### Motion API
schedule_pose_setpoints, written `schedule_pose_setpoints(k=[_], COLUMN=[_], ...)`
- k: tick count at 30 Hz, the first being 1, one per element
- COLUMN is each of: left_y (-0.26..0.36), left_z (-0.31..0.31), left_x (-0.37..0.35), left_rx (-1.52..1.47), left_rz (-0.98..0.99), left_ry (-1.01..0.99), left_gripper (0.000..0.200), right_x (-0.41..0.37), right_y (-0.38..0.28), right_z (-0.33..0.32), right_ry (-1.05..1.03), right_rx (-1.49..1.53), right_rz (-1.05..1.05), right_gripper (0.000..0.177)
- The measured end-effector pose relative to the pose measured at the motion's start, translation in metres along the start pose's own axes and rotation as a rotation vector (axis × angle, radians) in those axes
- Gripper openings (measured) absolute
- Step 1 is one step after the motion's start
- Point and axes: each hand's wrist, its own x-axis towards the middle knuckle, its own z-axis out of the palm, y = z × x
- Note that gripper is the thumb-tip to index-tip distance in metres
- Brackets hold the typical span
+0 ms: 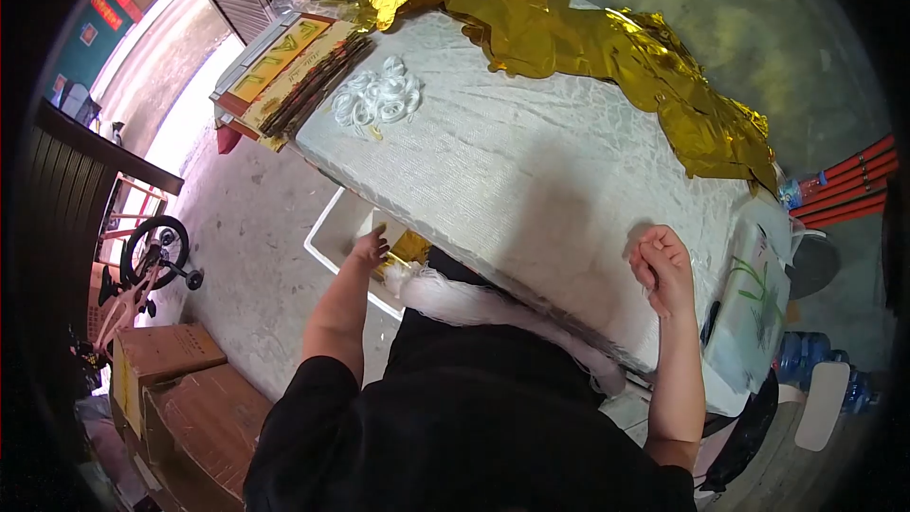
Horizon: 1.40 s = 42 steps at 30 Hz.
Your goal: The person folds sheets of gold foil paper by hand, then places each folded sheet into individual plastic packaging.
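Note:
My left hand (pixel 372 246) is above the rim of a white foam box (pixel 327 218) beside the table edge, its fingers apart and nothing visible in them. Gold foil pieces (pixel 409 247) lie inside that box. Across my lap, along the table edge, runs a thick hank of white thread (pixel 464 301), close to my left hand. My right hand (pixel 662 264) is over the right part of the table with its fingers curled together; whether a fine thread is in them is too small to tell. A pile of coiled white thread loops (pixel 379 97) rests at the table's far left.
Crumpled gold foil sheets (pixel 531 28) cover the table's (pixel 474 133) far edge. Stacked printed cardboard (pixel 284 76) sits at the left corner. Cardboard boxes (pixel 199 408) and a small bicycle (pixel 156 251) stand left. Blue water bottles (pixel 806 356) and red poles (pixel 853 180) are at right.

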Motion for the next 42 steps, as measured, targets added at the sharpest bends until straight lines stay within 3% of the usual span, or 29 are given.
schedule_pose_setpoints(k=[2,4,6,7,8,10,11,13,15,17,18,19,20,21,22,23,25,26,28,29,31,34,38,39,41,42], left_y=[-0.006,-0.012,-0.008,-0.008,-0.003,0.039,0.062,0.104,0.127,0.158,0.174,0.182,0.200,0.209,0.221,0.229,0.243,0.245,0.246,0.247,0.247,0.239,0.233,0.231,0.220,0.209], left_z=[0.009,0.022,0.032,0.029,0.028,0.050,0.060,0.076,0.084,0.102,0.115,0.125,0.142,0.158,0.180,0.200,0.229,0.246,0.275,0.283,0.293,0.306,0.305,0.303,0.298,0.297], left_x=[-0.004,-0.018,-0.043,-0.038,-0.040,-0.136,-0.181,-0.254,-0.298,-0.328,-0.349,-0.346,-0.344,-0.336,-0.333,-0.319,-0.261,-0.238,-0.211,-0.205,-0.207,-0.213,-0.239,-0.248,-0.268,-0.279], left_rx=[0.215,0.280,0.374,0.545,0.649,1.073,1.071,1.558,1.405,1.438,1.358,1.200,1.189,1.152,1.295,1.292,1.178,1.179,0.994,0.992,1.298,1.470,1.331,1.335,1.138,1.139], left_rz=[-0.031,0.020,0.164,0.410,0.504,0.764,0.770,0.649,0.493,0.771,0.647,0.847,0.922,1.102,1.115,1.257,1.598,1.609,2.293,2.299,1.854,1.723,1.672,1.671,2.164,2.163], left_ry=[-0.171,-0.153,-0.196,-0.348,-0.432,-0.389,-0.385,-0.600,-0.938,-1.247,-1.205,-1.125,-1.055,-0.790,-0.463,-0.273,-0.202,-0.209,0.119,0.115,0.039,0.206,0.142,0.144,0.039,0.036], left_gripper=[0.060,0.049,0.037,0.031,0.030,0.031,0.031,0.031,0.032,0.028,0.020,0.013,0.012,0.013,0.018,0.021,0.022,0.022,0.021,0.021,0.019,0.018,0.017,0.017,0.015,0.015], right_x=[0.000,0.000,-0.002,-0.002,0.003,0.014,0.015,0.028,0.043,0.063,0.073,0.083,0.089,0.092,0.096,0.097,0.095,0.094,0.093,0.093,0.091,0.093,0.093,0.094,0.095,0.092], right_y=[0.001,0.002,0.004,0.005,0.010,0.024,0.007,0.004,0.007,0.020,0.022,0.022,0.022,0.024,0.024,0.024,0.023,0.022,0.021,0.020,0.019,0.017,0.021,0.022,0.024,0.014], right_z=[0.001,0.005,0.013,0.017,0.017,0.017,0.026,0.034,0.039,0.044,0.048,0.051,0.053,0.055,0.056,0.057,0.059,0.059,0.059,0.059,0.059,0.060,0.058,0.056,0.050,0.050], right_ry=[0.001,0.023,0.054,0.087,0.082,0.106,0.016,-0.043,-0.105,-0.083,-0.082,-0.099,-0.114,-0.111,-0.116,-0.119,-0.109,-0.104,-0.096,-0.099,-0.096,-0.095,-0.104,-0.104,-0.087,-0.086], right_rx=[-0.002,-0.012,-0.114,-0.217,-0.216,-0.733,-0.824,-0.943,-1.057,-1.151,-1.143,-1.162,-1.182,-1.179,-1.178,-1.179,-1.166,-1.155,-1.159,-1.160,-1.162,-1.156,-1.128,-1.124,-0.766,-0.766], right_rz=[-0.009,-0.035,-0.086,-0.128,-0.141,-0.429,-0.425,-0.519,-0.613,-0.749,-0.756,-0.783,-0.808,-0.816,-0.810,-0.801,-0.789,-0.772,-0.774,-0.774,-0.776,-0.776,-0.792,-0.793,-0.776,-0.773], right_gripper=[0.003,0.003,0.004,0.006,0.006,0.010,0.016,0.021,0.027,0.034,0.034,0.034,0.035,0.035,0.035,0.035,0.034,0.034,0.034,0.034,0.034,0.034,0.033,0.033,0.030,0.030])
